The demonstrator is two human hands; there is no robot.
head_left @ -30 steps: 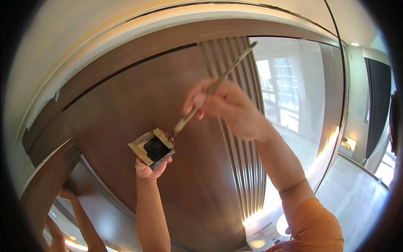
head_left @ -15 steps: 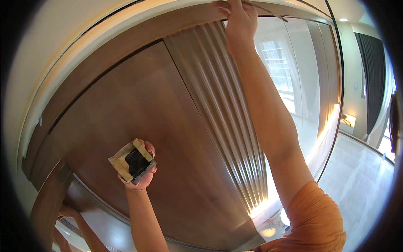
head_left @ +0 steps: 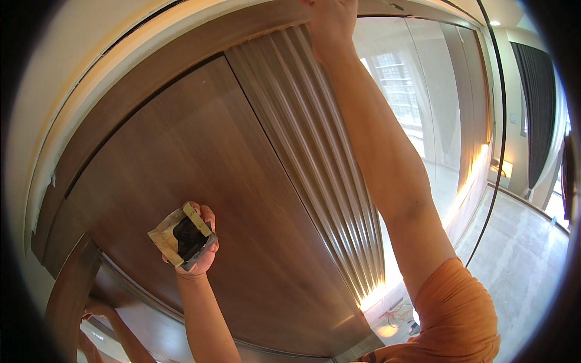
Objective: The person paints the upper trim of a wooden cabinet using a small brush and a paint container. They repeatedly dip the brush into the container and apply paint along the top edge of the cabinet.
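My left hand (head_left: 206, 261) is closed around a small square tub (head_left: 169, 251), tilted in front of the dark brown wood panel (head_left: 175, 145). The tub has pale, taped-looking edges and a black patch inside. My right arm stretches up across the ribbed panel strip. At the upper edge, my right hand (head_left: 333, 27) is partly cut off, beside the brown top trim (head_left: 266, 23). A thin brush-like tool (head_left: 394, 6) sticks out to the right of this hand, only its dark tip end showing. Its grip on the tool is out of the picture.
A ribbed brown strip (head_left: 302, 121) stands beside a glossy reflecting panel (head_left: 417, 91) on the right. A black cable (head_left: 499, 121) hangs there. A dark curtain (head_left: 535, 115) is beyond, over a grey floor (head_left: 514, 260). Arms are reflected at lower left. Wires (head_left: 396, 316) lie low down.
My right hand has moved up and left in the picture, taking the brush-like tool mostly out of view. The tub in my left hand sits slightly further left. The black cable has swung lower right.
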